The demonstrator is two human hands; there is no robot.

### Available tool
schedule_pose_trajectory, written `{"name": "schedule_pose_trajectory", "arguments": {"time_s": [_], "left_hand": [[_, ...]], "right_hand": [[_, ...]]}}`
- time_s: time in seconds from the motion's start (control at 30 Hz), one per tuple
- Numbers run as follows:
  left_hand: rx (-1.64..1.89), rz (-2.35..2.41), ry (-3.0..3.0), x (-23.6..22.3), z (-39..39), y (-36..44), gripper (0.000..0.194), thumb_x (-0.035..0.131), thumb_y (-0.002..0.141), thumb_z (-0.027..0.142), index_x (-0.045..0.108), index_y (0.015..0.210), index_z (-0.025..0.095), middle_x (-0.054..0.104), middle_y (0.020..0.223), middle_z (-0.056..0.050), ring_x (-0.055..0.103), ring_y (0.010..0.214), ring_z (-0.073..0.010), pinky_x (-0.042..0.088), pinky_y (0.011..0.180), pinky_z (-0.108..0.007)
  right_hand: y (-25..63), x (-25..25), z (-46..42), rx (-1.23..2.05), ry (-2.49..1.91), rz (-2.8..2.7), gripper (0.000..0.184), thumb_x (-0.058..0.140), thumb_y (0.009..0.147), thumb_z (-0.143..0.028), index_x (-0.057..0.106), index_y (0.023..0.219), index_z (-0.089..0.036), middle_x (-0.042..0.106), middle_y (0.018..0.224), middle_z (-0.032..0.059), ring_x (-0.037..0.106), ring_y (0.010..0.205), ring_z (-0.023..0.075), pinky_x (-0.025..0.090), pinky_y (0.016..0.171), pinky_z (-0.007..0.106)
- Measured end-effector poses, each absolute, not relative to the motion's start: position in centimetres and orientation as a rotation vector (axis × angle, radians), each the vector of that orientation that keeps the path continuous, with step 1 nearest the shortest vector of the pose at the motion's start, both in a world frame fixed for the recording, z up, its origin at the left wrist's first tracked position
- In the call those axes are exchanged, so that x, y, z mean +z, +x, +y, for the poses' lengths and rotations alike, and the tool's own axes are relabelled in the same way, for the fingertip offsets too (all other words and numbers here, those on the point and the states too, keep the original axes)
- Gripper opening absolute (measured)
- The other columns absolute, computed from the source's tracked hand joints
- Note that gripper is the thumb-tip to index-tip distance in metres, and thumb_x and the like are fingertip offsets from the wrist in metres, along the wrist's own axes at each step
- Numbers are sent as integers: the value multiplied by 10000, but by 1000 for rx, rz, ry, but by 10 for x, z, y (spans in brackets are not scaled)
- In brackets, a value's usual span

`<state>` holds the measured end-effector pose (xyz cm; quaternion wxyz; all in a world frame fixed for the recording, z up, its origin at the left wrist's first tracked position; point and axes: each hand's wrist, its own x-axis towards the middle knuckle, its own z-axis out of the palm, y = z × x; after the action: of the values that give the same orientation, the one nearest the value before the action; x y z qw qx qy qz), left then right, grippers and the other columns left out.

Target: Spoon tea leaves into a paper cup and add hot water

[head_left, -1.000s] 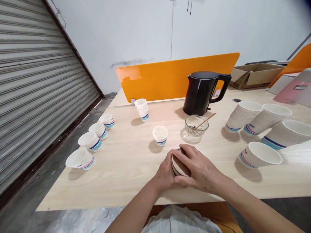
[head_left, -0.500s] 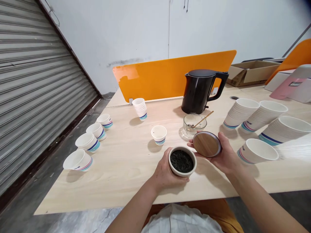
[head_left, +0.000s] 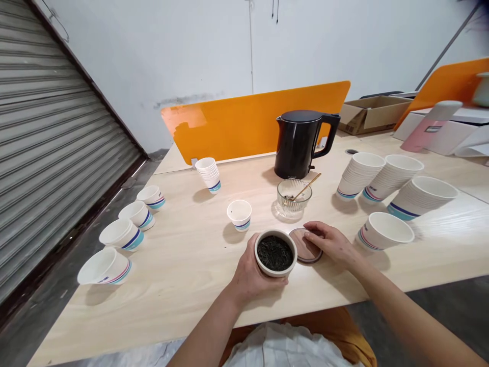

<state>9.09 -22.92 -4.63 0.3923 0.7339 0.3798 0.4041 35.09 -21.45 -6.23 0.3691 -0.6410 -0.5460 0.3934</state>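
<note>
Head view shows the left hand (head_left: 254, 272) with its fingers wrapped around a round jar (head_left: 272, 274) full of dark leaves (head_left: 275, 252), at the near side of the table (head_left: 179, 290). Just right of it is a brown lid (head_left: 301, 247). The right hand (head_left: 336, 245) touches the lid, but I cannot tell if its fingers pinch it. Farther back are a glass bowl (head_left: 294, 205) and a black kettle (head_left: 296, 148).

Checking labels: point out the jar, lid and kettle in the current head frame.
Jar (head_left: 275, 253), head view: on the dark leaves inside its mouth.
Lid (head_left: 301, 243), head view: on its wood-grained top, left of the fingers.
Kettle (head_left: 293, 148), head view: on its black body.
</note>
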Motion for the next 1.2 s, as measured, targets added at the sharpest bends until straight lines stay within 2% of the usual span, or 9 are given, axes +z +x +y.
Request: {"name": "schedule_pose_trajectory", "arguments": {"time_s": [0.1, 0.23, 0.33, 0.43, 0.57, 0.83, 0.97, 1.03, 1.2], "left_hand": [[1032, 967, 1873, -46, -229, 91, 866, 818, 545, 246, 395, 1301, 232, 541, 1254, -77, 528, 1180, -275, 434, 1024, -416], [1046, 982, 1849, -51, -226, 90, 903, 834, 544, 275, 378, 1320, 216, 548, 1259, -99, 531, 1182, -289, 438, 1021, -430], [1092, 996, 1837, -55, -223, 89, 910, 841, 559, 324, 368, 1326, 201, 535, 1273, -118, 520, 1200, -300, 430, 1033, -454], [1138, 1017, 1859, -57, -222, 88, 898, 837, 577, 339, 365, 1331, 211, 528, 1274, -109, 516, 1207, -293, 431, 1035, -460], [1172, 1057, 1937, -60, -221, 86, 930, 838, 572, 356, 347, 1348, 211, 518, 1284, -119, 518, 1206, -302, 442, 1030, -461], [1256, 1132, 2081, -63, -221, 87, 973, 842, 568, 330, 319, 1381, 218, 506, 1293, -125, 518, 1207, -305, 446, 1036, -439], [1332, 1141, 2113, -62, -220, 84, 947, 826, 601, 393, 318, 1372, 184, 507, 1285, -154, 528, 1197, -311, 453, 1024, -447], [1314, 1157, 2114, -60, -221, 83, 926, 822, 606, 410, 335, 1355, 169, 512, 1278, -167, 527, 1201, -316, 448, 1030, -448], [1282, 1150, 2137, -60, -223, 83, 929, 825, 597, 408, 346, 1354, 165, 514, 1286, -169, 505, 1228, -327, 433, 1050, -453]], "right_hand": [[356, -51, -206, 780, -1740, -1457, 455, 573, 749, -523, 638, 1032, -173, 678, 1045, 110, 627, 951, 261, 490, 890, 430], [372, -33, -169, 486, -1726, -1233, 709, 545, 745, -623, 563, 1221, -99, 667, 1030, 154, 615, 973, 274, 477, 887, 415], [383, -29, -129, 528, -1772, -1056, 813, 564, 734, -668, 512, 1295, -82, 598, 1197, 205, 595, 1031, 275, 469, 875, 385], [388, -31, -99, 534, -1645, -1160, 538, 524, 792, -618, 644, 1016, -144, 658, 949, 100, 595, 861, 219, 457, 774, 338], [384, -25, -94, 365, -1530, -1323, 357, 524, 839, -503, 608, 738, -171, 582, 711, 16, 526, 711, 160, 413, 680, 290], [355, 20, -158, 28, -1222, -1293, 162, 600, 876, -346, 612, 918, -190, 646, 730, 18, 632, 632, 158, 487, 575, 290], [326, 45, -206, 142, -900, -1073, 73, 639, 858, -247, 577, 881, -216, 612, 652, -13, 630, 563, 173, 532, 524, 327], [311, 49, -228, 227, -858, -1098, 69, 632, 859, -192, 578, 879, -230, 584, 608, -25, 616, 532, 167, 521, 497, 320], [289, 27, -256, 321, -915, -1379, 224, 598, 847, -80, 577, 1012, -229, 638, 788, -2, 643, 591, 138, 532, 510, 288]]}}
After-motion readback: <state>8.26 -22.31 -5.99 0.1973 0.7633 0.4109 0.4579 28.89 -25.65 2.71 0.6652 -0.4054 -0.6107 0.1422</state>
